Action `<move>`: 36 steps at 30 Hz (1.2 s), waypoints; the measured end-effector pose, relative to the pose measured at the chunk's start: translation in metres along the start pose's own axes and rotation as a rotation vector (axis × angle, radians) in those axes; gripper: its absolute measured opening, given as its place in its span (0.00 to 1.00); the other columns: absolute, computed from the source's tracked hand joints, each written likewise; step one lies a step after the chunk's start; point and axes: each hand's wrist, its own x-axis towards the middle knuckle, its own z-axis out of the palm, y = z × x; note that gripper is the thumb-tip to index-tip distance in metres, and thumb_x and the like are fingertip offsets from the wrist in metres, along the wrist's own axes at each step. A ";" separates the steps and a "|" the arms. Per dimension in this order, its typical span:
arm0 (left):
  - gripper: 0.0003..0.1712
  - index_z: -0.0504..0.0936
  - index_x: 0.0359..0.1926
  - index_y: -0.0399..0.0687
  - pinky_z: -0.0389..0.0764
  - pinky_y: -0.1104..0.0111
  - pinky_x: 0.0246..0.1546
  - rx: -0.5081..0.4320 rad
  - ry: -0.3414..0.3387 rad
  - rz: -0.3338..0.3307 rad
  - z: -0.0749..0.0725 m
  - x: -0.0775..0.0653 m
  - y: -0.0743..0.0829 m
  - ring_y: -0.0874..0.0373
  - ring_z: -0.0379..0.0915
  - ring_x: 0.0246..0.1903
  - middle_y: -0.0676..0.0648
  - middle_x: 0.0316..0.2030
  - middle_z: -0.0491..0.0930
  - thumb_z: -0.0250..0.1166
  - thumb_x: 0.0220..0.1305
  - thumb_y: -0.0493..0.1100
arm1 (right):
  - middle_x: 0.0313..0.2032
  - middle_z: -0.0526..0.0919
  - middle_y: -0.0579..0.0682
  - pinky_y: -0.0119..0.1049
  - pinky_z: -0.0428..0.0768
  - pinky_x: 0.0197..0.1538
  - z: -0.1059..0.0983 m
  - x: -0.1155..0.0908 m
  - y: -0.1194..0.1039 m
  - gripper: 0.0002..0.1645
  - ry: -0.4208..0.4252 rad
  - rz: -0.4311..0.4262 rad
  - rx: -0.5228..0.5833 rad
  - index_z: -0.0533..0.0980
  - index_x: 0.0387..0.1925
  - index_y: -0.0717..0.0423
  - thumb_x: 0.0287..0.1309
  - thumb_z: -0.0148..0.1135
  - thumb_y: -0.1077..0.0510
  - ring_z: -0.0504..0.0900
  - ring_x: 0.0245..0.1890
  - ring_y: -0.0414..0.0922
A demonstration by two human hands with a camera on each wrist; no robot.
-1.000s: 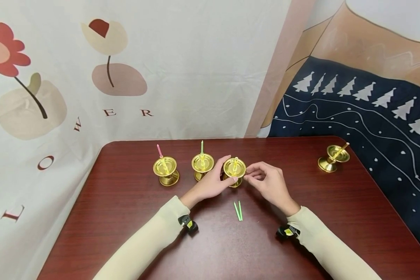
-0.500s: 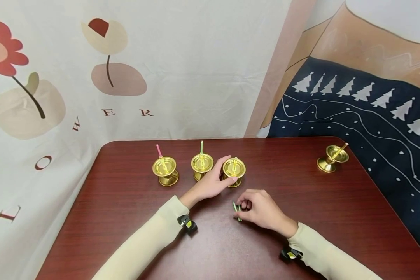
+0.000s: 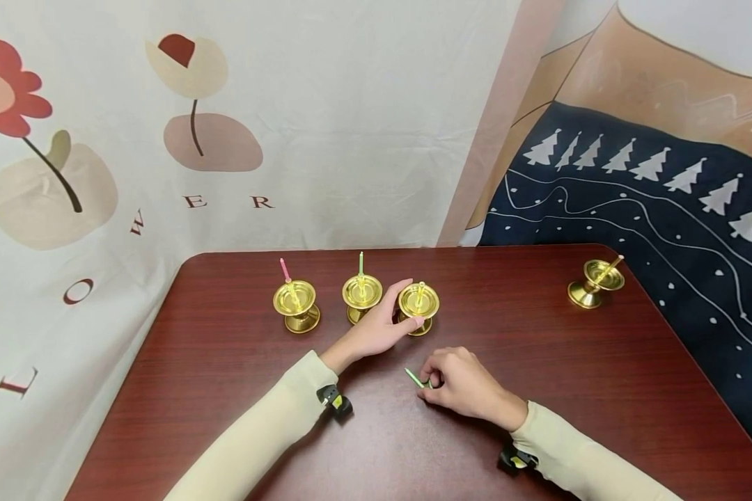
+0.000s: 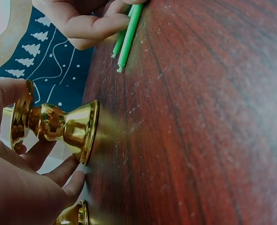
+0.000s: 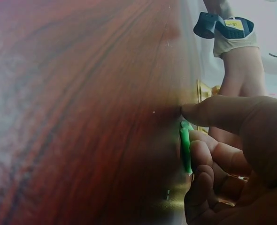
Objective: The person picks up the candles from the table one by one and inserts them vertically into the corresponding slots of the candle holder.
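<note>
My left hand [image 3: 376, 329] holds the third brass candle holder [image 3: 419, 305] from its left, thumb on the near rim and fingers round the far side. In the left wrist view this holder [image 4: 52, 122] stands with its base on the table, and a stem with a pale tip rises from its dish. Nearer me, my right hand [image 3: 466, 383] pinches at a thin green candle [image 3: 413, 377] between thumb and fingertips, low over the table. A second green candle lies close alongside, mostly hidden by the fingers; the left wrist view shows both green candles [image 4: 130, 40] side by side.
Left of the held holder stand a holder [image 3: 362, 292] with a green candle [image 3: 361, 263] and another holder [image 3: 295, 299] with a pink candle [image 3: 285, 269]. One more holder [image 3: 592, 284] stands near the right edge of the dark red table [image 3: 257, 417]. Printed cloth [image 3: 376, 125] hangs behind.
My right hand has left the held holder's side, come toward me and closed its fingertips at the green candles. One candle has turned, its tip swinging left. The left hand has stayed in place.
</note>
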 end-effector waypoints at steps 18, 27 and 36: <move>0.50 0.57 0.87 0.48 0.69 0.45 0.75 0.012 -0.001 0.005 -0.002 -0.004 0.010 0.46 0.70 0.74 0.40 0.77 0.71 0.71 0.75 0.56 | 0.28 0.77 0.31 0.30 0.74 0.36 -0.004 0.005 0.004 0.13 -0.057 -0.100 0.051 0.85 0.28 0.43 0.52 0.84 0.63 0.73 0.31 0.30; 0.47 0.57 0.86 0.44 0.70 0.48 0.75 0.042 -0.020 0.010 -0.007 -0.012 0.034 0.46 0.70 0.74 0.38 0.77 0.71 0.68 0.78 0.54 | 0.32 0.77 0.35 0.30 0.77 0.38 -0.013 0.011 -0.006 0.12 -0.142 -0.072 0.033 0.83 0.33 0.47 0.62 0.74 0.68 0.76 0.33 0.33; 0.47 0.56 0.87 0.45 0.69 0.50 0.76 0.067 -0.023 -0.013 -0.007 -0.011 0.034 0.49 0.70 0.74 0.40 0.78 0.70 0.68 0.78 0.52 | 0.28 0.78 0.36 0.21 0.75 0.29 -0.021 0.022 -0.001 0.14 0.019 -0.138 0.134 0.79 0.33 0.47 0.60 0.70 0.70 0.75 0.27 0.29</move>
